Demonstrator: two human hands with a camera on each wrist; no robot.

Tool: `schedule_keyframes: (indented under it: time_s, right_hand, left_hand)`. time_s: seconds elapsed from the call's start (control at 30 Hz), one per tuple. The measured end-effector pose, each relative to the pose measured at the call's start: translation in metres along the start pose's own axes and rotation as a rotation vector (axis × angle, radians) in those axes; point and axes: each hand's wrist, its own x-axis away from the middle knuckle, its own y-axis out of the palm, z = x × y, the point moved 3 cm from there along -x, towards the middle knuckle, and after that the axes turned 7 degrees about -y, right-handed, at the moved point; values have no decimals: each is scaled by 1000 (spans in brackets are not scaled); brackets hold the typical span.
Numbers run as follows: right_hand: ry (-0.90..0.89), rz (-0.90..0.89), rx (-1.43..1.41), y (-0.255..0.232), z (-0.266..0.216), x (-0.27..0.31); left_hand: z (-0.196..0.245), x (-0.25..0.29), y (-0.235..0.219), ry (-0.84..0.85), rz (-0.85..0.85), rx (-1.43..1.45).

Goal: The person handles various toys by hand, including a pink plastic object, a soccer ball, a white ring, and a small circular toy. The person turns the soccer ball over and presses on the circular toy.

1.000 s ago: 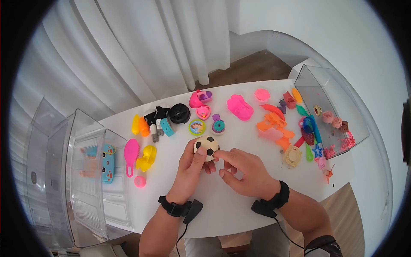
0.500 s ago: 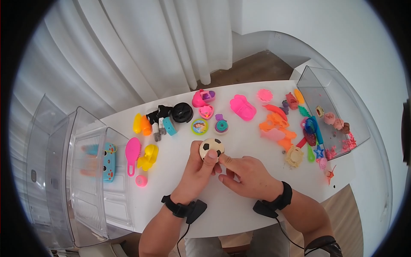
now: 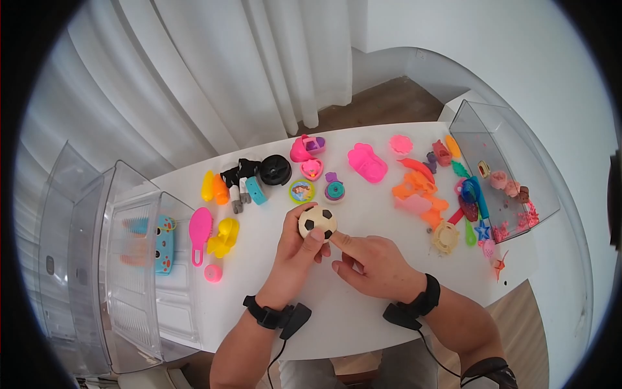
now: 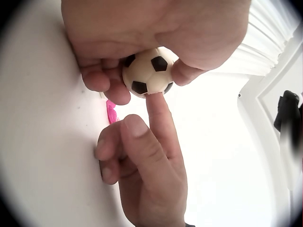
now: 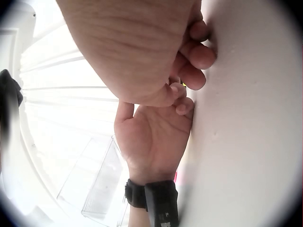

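Above the front middle of the table, my left hand [image 3: 293,255] grips a small toy soccer ball [image 3: 319,222], cream with black pentagons. The thumb presses one side of the ball [image 4: 148,71] and the fingers wrap the other. My right hand [image 3: 381,262] points its straight index finger at the ball, the tip right against its lower edge in the left wrist view. That hand's other fingers are loosely bent and hold nothing. In the right wrist view the hands hide the ball. Beyond it lie a round green picture toy [image 3: 302,191] and a teal-topped round toy [image 3: 335,190].
Left are a pink hairbrush [image 3: 201,233], yellow duck [image 3: 223,237], pink round piece [image 3: 213,273] and clear bins [image 3: 136,305]. Pink molds [image 3: 367,163], orange pieces [image 3: 418,188] and a beige piece [image 3: 445,237] lie right, before a clear box [image 3: 538,201]. A black round piece [image 3: 275,170] sits behind.
Over the last second the ball has turned a little in my left hand, its black patches shifting. The right index finger stays at its lower edge. The view has shifted slightly; the table toys stay put.
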Motion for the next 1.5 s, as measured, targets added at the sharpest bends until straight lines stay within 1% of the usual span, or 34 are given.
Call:
schedule_keyframes:
  time_s: [0.23,0.47,0.53,0.57,0.63,0.7,0.77,0.83,0.9,0.93,0.97,1.03,1.13,1.27,1.33,1.37,1.4,1.43,1.47,1.5]
  right_hand:
    - [5,-8,-7,-1,-1,0]
    - [19,4,-30,-1,2,2]
    - [155,-14,-217,-3,4,3]
    - [156,-14,-217,-5,5,2]
    - [220,5,-465,-6,8,2]
    - [249,10,-504,-5,11,4]
    - [279,15,-544,0,15,5]
    - [260,164,-578,3,20,6]
    - [240,183,-614,3,22,5]
    - [219,202,-650,2,22,4]
    - [219,202,-649,1,22,4]
    - [311,135,-787,3,24,6]
    - [322,174,-838,11,24,7]
    - [262,198,-752,16,18,5]
    - [250,266,-721,16,18,7]
    - [250,267,-722,14,19,7]
    - [242,321,-578,7,22,7]
    - [234,374,-433,0,25,7]
    - [235,374,-431,-3,27,6]
    - [188,371,-355,-8,28,4]
  left_hand:
    - [0,1,0,-17,-4,25]
    - [-1,-1,-2,-14,-78,224]
    - [-1,-2,-2,-18,-94,260]
    - [0,-1,-1,-14,-95,273]
    - [1,-1,0,-10,-95,286]
    - [4,-1,2,51,-88,275]
    - [1,-4,0,68,-110,223]
    - [1,-3,1,85,-132,171]
    - [5,-1,5,101,-156,78]
    - [4,-1,4,101,-156,78]
    - [2,-1,3,93,-134,58]
    - [2,-1,3,85,-111,37]
    - [6,1,6,96,-68,21]
    - [3,2,6,37,-41,50]
    - [3,2,5,20,-26,42]
    - [4,2,2,9,36,31]
    - [4,2,0,-2,97,21]
    - [4,2,1,-2,95,20]
    - [4,1,2,33,101,8]
    - [5,1,2,69,108,-4]
